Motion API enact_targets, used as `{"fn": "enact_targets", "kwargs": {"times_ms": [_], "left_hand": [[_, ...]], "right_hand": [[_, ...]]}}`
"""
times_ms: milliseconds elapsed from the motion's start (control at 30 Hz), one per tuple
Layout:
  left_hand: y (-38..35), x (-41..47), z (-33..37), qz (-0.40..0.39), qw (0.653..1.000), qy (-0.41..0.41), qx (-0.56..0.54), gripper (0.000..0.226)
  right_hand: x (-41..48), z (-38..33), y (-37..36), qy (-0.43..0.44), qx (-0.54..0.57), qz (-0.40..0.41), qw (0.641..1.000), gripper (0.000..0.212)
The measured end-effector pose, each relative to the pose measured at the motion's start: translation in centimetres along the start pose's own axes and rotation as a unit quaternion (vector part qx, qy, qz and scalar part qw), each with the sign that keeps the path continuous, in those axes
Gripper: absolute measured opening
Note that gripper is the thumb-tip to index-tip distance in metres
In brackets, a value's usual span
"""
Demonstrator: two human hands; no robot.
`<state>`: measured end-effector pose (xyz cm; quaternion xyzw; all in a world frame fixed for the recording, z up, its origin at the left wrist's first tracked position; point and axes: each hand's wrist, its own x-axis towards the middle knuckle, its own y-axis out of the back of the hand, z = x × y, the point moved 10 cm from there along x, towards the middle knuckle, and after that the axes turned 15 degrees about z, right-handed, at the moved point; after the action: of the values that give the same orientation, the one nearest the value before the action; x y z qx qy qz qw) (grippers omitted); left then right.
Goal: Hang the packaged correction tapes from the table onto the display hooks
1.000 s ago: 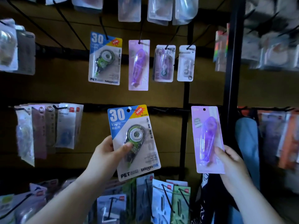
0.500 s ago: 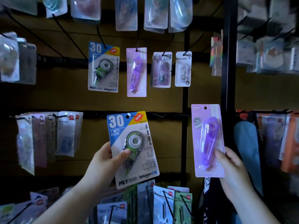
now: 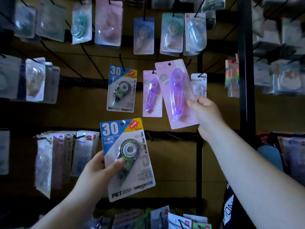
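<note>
A dim brown display board [image 3: 173, 162] crossed by black rails [image 3: 173, 135] fills the view, with a black upright post [image 3: 245, 63] at the right. Nearest, along the bottom edge, a row of hung packets [image 3: 179, 220] is cut off by the frame and too dark to read. Above it the left hand [image 3: 97, 172] grips a blue-and-yellow "30" pack [image 3: 130, 162] at its lower left edge. The thumb presses on the blister and the fingers are hidden behind the card. The pack is held in the air before the board, much as half a second ago. The right hand [image 3: 204, 116] pinches the purple pack [image 3: 176, 95] at its lower right side, fingers likewise hidden. That pack stood upright beside the post earlier. It has since been lifted up and leftward, leans left, and overlaps the right edge of a hung purple pack [image 3: 150, 96]. Its punched hole seems free of any hook, though blur leaves this uncertain. Farther left hangs a hung "30" pack [image 3: 121, 88], and a small white pack [image 3: 198, 85] peeks out beside the raised card. The top row of packets [image 3: 107, 22] is smeared beyond reading.
</note>
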<state>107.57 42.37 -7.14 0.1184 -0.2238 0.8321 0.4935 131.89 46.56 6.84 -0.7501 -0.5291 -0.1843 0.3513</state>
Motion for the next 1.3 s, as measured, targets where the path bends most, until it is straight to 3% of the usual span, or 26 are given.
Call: {"fn": "enact_targets", "kwargs": {"times_ms": [233,500,700,833,900,1133,1233,1300], "left_hand": [[2.4,1.3,1.0,0.022,0.999,-0.027,-0.001,0.014],[3.7,2.6,-0.2,0.024,1.000,-0.015,-0.008,0.010],[3.5,2.9,-1.5,0.021,1.000,0.004,-0.008,0.010],[3.5,3.4,-1.7,0.018,1.000,-0.004,-0.004,0.010],[3.4,3.7,-1.9,0.017,1.000,0.001,-0.013,0.009],[2.7,4.1,-3.6,-0.006,0.999,0.038,-0.036,0.009],[2.7,4.3,-3.7,-0.016,0.998,0.037,-0.039,0.010],[3.1,4.6,-3.7,-0.012,0.999,0.031,-0.042,0.012]], "right_hand": [[2.2,-2.7,-4.4,0.026,-0.026,0.022,0.999,0.025],[2.9,-0.2,-5.5,0.014,-0.079,0.055,0.995,0.015],[3.4,1.8,-5.9,0.002,-0.092,0.078,0.993,0.032],[3.8,2.5,-6.7,0.004,-0.128,0.076,0.989,0.006],[3.9,3.2,-7.4,0.000,-0.138,0.072,0.988,0.004],[4.6,6.0,-9.0,-0.012,-0.158,0.089,0.983,0.029],[4.4,6.4,-9.5,-0.003,-0.144,0.100,0.985,0.010],[3.6,6.2,-9.2,0.037,-0.167,0.113,0.979,0.027]]}}
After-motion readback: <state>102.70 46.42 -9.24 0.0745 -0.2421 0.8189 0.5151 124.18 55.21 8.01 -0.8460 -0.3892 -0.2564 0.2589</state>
